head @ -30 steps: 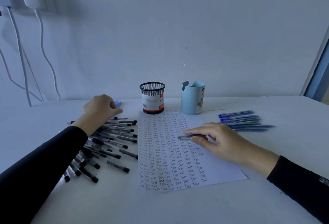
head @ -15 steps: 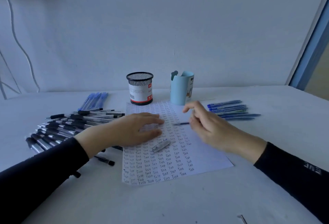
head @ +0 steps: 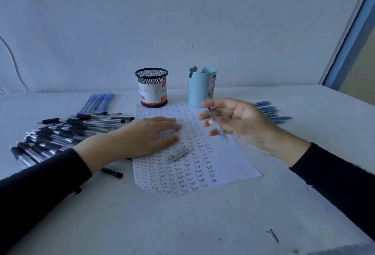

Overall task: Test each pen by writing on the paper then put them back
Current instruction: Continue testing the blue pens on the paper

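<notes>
A white paper [head: 227, 159] covered in rows of the handwritten word "Test" lies in the middle of the table. My left hand [head: 146, 136] presses flat on its left part, fingers straight. My right hand [head: 239, 122] hovers above the paper's right side and holds an uncapped blue pen [head: 217, 126], which is blurred and points down at the sheet. A clear pen cap [head: 178, 154] lies on the paper just below my left hand.
A heap of black-capped pens [head: 60, 131] covers the left, with blue pens [head: 97, 101] behind it. More blue pens [head: 269, 111] lie at the right. A black mesh cup [head: 152, 87] and a light blue cup [head: 202, 86] stand behind the paper. A screw [head: 273, 234] lies near the front edge.
My left hand came from the pen heap onto the paper and stays pressed there. My right hand lifted the pen off the sheet and turned it tip-down. The cap now lies loose on the paper.
</notes>
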### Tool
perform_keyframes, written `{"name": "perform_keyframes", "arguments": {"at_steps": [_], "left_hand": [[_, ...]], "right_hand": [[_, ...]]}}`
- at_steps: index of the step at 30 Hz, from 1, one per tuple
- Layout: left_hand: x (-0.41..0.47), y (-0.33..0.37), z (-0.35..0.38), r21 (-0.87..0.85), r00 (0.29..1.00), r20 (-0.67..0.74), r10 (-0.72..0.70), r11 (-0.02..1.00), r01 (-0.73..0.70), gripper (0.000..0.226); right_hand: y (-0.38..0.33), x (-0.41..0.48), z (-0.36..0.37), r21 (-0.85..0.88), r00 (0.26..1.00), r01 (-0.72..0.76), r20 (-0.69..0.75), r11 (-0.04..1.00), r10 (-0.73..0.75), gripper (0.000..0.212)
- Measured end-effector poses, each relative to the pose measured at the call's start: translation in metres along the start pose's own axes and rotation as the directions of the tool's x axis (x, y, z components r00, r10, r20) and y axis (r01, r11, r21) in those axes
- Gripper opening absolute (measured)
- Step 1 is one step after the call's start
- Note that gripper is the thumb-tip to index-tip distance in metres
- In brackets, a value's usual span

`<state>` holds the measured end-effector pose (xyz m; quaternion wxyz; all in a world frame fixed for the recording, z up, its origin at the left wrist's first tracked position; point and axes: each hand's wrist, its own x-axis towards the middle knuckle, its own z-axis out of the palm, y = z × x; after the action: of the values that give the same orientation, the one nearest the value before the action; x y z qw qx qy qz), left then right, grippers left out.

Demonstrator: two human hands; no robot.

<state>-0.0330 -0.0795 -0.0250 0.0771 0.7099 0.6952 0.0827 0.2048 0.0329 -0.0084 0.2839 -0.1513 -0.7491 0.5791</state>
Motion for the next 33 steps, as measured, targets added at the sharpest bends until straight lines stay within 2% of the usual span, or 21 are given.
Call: {"name": "perform_keyframes", "arguments": {"at_steps": [5, 8, 11, 14, 16, 19, 21, 25, 33], "left_hand": [[0.000, 0.000, 0.000, 0.003, 1.000, 0.006, -0.005, 1.000, 0.005, 0.066], [0.001, -0.001, 0.001, 0.007, 1.000, 0.004, -0.001, 1.000, 0.001, 0.069], [0.001, -0.002, 0.001, 0.007, 1.000, 0.006, 0.005, 1.000, -0.005, 0.072], [0.001, 0.000, 0.000, 0.006, 1.000, 0.004, -0.009, 1.000, 0.009, 0.067], [0.000, 0.001, 0.000, 0.006, 1.000, 0.003, -0.015, 1.000, 0.015, 0.066], [0.000, 0.001, 0.000, 0.005, 1.000, 0.003, -0.009, 1.000, 0.009, 0.068], [0.001, 0.001, -0.001, 0.008, 1.000, 0.010, -0.010, 1.000, 0.010, 0.069], [0.001, 0.001, -0.001, 0.008, 1.000, 0.006, -0.006, 1.000, 0.006, 0.070], [0.001, 0.001, -0.001, 0.012, 1.000, 0.017, -0.006, 1.000, 0.005, 0.072]], "right_hand": [[0.005, 0.001, 0.002, -0.159, 0.977, 0.054, -0.193, 0.986, -0.084, 0.013], [0.007, 0.000, 0.002, -0.156, 0.967, 0.005, -0.251, 0.988, -0.045, 0.015], [0.003, -0.002, 0.006, -0.099, 0.984, -0.030, -0.176, 0.995, 0.012, 0.014], [0.005, -0.005, 0.011, -0.174, 0.994, -0.064, -0.099, 0.983, 0.047, 0.016], [0.008, -0.007, 0.014, -0.231, 0.994, -0.090, -0.083, 0.969, 0.073, 0.025], [0.011, -0.008, 0.019, -0.318, 0.987, -0.126, -0.134, 0.940, 0.087, 0.045], [0.014, -0.007, 0.020, -0.337, 0.982, -0.124, -0.179, 0.933, 0.066, 0.050], [0.016, -0.007, 0.022, -0.379, 0.981, -0.092, -0.195, 0.921, 0.017, 0.047], [0.018, -0.008, 0.023, -0.367, 0.986, -0.091, -0.166, 0.926, 0.031, 0.045]]}}
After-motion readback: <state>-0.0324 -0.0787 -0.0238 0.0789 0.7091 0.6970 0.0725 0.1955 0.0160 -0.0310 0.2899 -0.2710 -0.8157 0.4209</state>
